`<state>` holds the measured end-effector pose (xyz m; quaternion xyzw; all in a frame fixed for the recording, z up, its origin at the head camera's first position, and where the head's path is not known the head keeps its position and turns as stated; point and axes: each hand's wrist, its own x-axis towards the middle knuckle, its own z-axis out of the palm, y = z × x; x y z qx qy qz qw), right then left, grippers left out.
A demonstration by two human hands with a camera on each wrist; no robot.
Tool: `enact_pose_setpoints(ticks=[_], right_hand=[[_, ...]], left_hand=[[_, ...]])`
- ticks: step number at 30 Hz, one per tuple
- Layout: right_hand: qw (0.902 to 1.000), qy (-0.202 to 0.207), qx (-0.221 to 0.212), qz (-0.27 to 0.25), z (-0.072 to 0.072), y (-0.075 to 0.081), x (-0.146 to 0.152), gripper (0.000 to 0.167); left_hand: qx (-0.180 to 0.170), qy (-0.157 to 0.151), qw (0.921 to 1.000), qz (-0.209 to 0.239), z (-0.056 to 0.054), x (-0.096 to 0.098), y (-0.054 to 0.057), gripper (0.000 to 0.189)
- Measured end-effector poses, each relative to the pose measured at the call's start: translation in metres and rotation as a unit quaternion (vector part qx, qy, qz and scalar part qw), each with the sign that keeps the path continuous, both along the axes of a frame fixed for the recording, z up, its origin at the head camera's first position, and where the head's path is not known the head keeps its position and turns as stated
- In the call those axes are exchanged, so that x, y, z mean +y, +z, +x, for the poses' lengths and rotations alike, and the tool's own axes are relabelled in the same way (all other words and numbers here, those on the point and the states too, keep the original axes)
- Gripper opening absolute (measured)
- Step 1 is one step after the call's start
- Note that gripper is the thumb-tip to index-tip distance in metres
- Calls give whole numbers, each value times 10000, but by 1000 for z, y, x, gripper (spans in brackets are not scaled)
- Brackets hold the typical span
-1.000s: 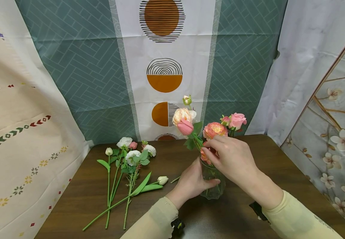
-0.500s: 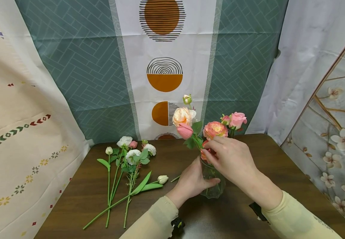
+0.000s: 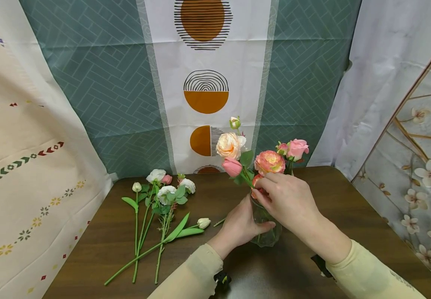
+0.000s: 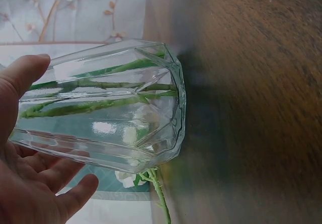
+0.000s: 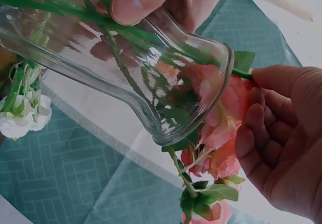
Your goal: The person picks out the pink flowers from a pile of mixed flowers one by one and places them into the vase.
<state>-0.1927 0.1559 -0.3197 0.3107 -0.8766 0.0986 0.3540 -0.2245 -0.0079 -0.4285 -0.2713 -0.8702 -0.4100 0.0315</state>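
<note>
My left hand [image 3: 238, 226] grips a clear faceted glass vase [image 3: 265, 238] round its body, thumb in front. Green stems [image 4: 100, 85] show through its glass in the left wrist view. At the vase mouth, my right hand [image 3: 292, 199] pinches the thin green stem of a pink tulip [image 3: 232, 167] between thumb and index finger. That stem [image 5: 243, 74] crosses the rim in the right wrist view. A peach rose [image 3: 228, 145] leans left behind the tulip. Coral blooms [image 3: 269, 162] and a pink rose [image 3: 297, 149] stand at the right, partly behind my right hand.
Left on the wooden table [image 3: 99, 245] lie white flowers [image 3: 166, 194] with leafy stems, a small upright-pointing white tulip [image 3: 136, 187] and another white tulip [image 3: 203, 223] slanting across them. A short cut stem [image 3: 219, 222] lies beside my left hand. Fabric curtains [image 3: 122, 99] surround the table.
The pink tulip has sunk slightly beside the peach rose, its stem still pinched by my right hand. My left hand keeps its grip on the vase.
</note>
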Motion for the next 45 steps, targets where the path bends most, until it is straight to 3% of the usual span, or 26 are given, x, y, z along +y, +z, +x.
enact_pose_setpoints(ticks=[12, 20, 27, 35, 41, 45], right_hand=[[9999, -35, 23, 102, 1, -8, 0, 23], [10000, -47, 64, 56, 1, -9, 1, 23], [9999, -16, 133, 26, 0, -10, 1, 27], [9998, 69, 199, -17, 0, -8, 2, 29], [9996, 111, 263, -34, 0, -9, 4, 26], [9993, 154, 332, -83, 0, -10, 6, 24]], left_hand=[[40, -42, 10000, -69, 2, 0, -2, 100], [-369, -486, 9977, 304, 3, -6, 6, 108], [-493, 185, 9975, -471, 15, -28, 24, 96], [362, 666, 9929, -919, 30, -68, 37, 53], [804, 1451, 9779, -1270, 25, -108, 39, 32], [836, 1934, 9640, -1624, 21, -137, 34, 27]])
